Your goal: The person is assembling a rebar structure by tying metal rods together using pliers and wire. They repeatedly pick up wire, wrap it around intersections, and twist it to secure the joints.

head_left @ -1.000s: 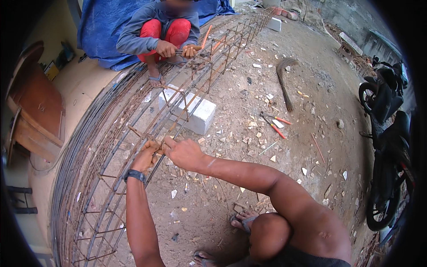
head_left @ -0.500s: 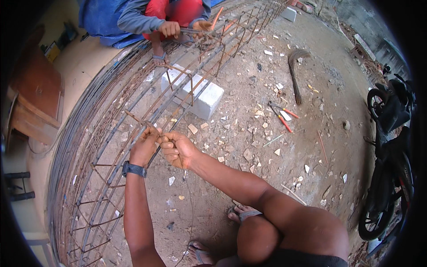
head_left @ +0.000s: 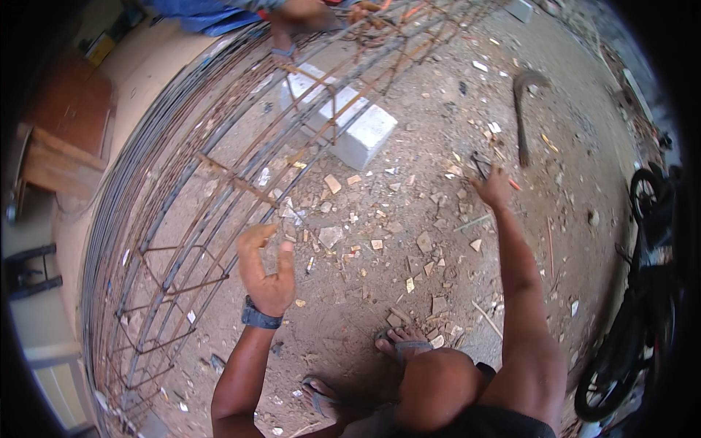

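My left hand point(head_left: 266, 274) is raised with thumb and fingers apart, holding nothing. It hovers just right of a long cage of steel rebar point(head_left: 219, 212) with bent stirrups. A dark watch point(head_left: 261, 315) is on that wrist. Farther right, my outstretched right hand point(head_left: 493, 187) is down at the ground, its fingers closed over the handles of a pair of pincers point(head_left: 479, 159). One orange handle shows beside the fingers; the hand hides the other. A bundle of thin tie wire point(head_left: 521, 120) lies beyond the pincers.
A white block point(head_left: 361, 135) sits under the cage. Loose rebars point(head_left: 109, 212) run along the left. Broken tile pieces point(head_left: 331, 236) litter the dirt. Another person's hand point(head_left: 303, 9) is at the top. A black motorcycle point(head_left: 628, 314) stands at the right.
Both hands have left the rebar joint they were working at. My right hand has reached right to the pincers; my left has drawn back and opened. The view has shifted.
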`<state>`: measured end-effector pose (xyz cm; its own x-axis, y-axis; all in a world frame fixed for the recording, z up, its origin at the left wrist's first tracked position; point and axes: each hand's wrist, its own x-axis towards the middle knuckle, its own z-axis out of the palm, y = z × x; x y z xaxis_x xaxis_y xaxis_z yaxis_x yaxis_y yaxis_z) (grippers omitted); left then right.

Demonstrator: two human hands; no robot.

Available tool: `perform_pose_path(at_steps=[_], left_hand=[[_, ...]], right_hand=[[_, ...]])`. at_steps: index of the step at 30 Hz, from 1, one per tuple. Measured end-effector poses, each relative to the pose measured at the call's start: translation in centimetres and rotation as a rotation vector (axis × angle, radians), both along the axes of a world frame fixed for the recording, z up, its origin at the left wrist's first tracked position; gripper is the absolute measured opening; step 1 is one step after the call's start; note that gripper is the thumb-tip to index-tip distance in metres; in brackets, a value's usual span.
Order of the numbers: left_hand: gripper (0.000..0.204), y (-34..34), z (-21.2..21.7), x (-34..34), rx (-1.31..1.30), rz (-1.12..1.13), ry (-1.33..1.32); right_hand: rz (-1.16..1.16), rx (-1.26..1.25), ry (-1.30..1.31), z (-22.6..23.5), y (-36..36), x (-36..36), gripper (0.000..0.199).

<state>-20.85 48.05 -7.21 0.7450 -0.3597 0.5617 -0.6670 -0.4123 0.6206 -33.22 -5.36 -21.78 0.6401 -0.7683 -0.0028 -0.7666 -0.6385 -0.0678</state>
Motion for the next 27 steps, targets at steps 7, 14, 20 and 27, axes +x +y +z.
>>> perform_pose_path(at_steps=[7,14,20,27], left_hand=[[0.029,-2.4,-2.5,0.5,-0.519,0.004,0.801],[0.031,-5.9,-2.0,1.6,-0.584,-0.092,0.857],[0.038,-5.3,-3.1,1.0,-0.481,0.023,0.828],[0.048,-5.5,-2.8,0.3,-0.381,-0.091,0.827]], right_hand=[[0.172,0.436,0.149,-3.7,-12.4,-6.9,0.13],[0.274,-0.085,0.126,-5.8,-17.6,-9.3,0.134],[0.193,0.293,0.278,-4.4,-13.4,-4.1,0.091],[0.331,0.102,-0.059,-4.0,-7.8,-7.3,0.033]])
